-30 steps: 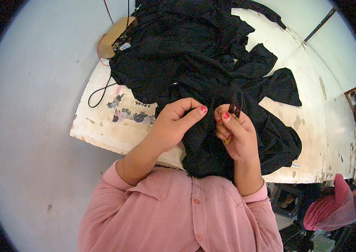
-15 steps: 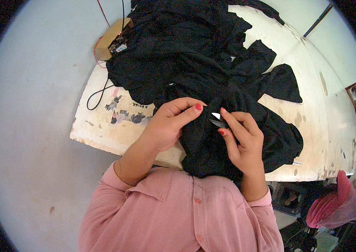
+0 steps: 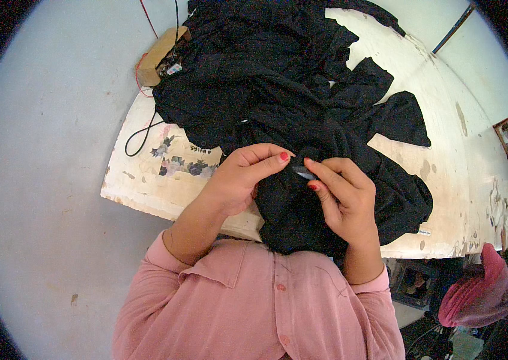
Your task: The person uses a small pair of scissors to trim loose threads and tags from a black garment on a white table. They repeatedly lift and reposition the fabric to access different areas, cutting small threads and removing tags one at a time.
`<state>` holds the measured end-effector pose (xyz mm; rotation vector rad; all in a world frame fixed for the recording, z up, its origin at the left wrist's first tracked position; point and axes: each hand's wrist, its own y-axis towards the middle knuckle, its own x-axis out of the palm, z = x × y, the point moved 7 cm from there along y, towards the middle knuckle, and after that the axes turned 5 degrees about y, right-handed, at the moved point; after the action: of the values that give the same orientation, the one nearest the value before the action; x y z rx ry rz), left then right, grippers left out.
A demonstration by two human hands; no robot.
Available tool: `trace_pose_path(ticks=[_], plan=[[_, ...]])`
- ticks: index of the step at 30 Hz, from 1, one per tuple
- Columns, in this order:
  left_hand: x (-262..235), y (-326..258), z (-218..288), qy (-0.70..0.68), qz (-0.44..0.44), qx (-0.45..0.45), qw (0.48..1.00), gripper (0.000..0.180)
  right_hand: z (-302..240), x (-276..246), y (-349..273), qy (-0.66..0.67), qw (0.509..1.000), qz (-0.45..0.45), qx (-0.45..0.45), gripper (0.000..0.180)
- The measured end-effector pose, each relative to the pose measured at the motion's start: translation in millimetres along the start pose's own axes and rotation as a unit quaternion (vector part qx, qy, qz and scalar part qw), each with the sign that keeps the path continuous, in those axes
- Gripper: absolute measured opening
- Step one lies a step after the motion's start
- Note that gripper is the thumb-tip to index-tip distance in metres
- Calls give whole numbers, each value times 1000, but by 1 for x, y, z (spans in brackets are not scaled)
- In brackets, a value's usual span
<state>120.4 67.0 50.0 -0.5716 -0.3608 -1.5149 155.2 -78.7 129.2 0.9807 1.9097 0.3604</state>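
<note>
Black garments [image 3: 254, 90] lie heaped over the table, and the nearest part hangs toward my lap. My left hand [image 3: 242, 177] pinches thumb against forefinger over the black cloth; whatever is between the tips is too small to make out. Just to its right, my right hand [image 3: 347, 198] grips a pair of small thread snips [image 3: 304, 173] between thumb and fingers. The blades point left toward the left fingertips and look nearly closed, a short gap away from them.
The pale wooden table [image 3: 446, 198] has stains and worn edges, with a flower sticker [image 3: 191, 168] at its left. A tan box [image 3: 161, 54] with small items and wires stands at the back left. A black cord loop [image 3: 137, 144] hangs near it. Pink cloth [image 3: 476, 288] is at lower right.
The blades of the snips have come together from an open position, and my right hand has shifted slightly left. My left hand keeps its pinch nearly in place.
</note>
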Motion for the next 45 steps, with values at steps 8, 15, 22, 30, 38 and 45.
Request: trace_pose_path(ticks=[8, 15, 22, 30, 38, 45], plan=[[2, -3, 10, 120, 13, 40, 992, 15, 19, -13, 5, 65, 986, 128, 83, 30], [29, -22, 47, 405, 18, 297, 865, 5, 49, -3, -8, 181, 953, 71, 232, 14], [24, -26, 56, 486, 70, 311, 814, 16, -26, -1, 0, 22, 995, 68, -67, 25], [17, -27, 45, 382, 8, 278, 881, 14, -36, 18, -4, 72, 993, -2, -91, 39], [3, -24, 32, 321, 9, 234, 918, 22, -3, 10, -4, 116, 990, -26, 70, 44], [12, -27, 24, 264, -3, 260, 929, 27, -10, 26, 15, 201, 977, 47, 44, 18]])
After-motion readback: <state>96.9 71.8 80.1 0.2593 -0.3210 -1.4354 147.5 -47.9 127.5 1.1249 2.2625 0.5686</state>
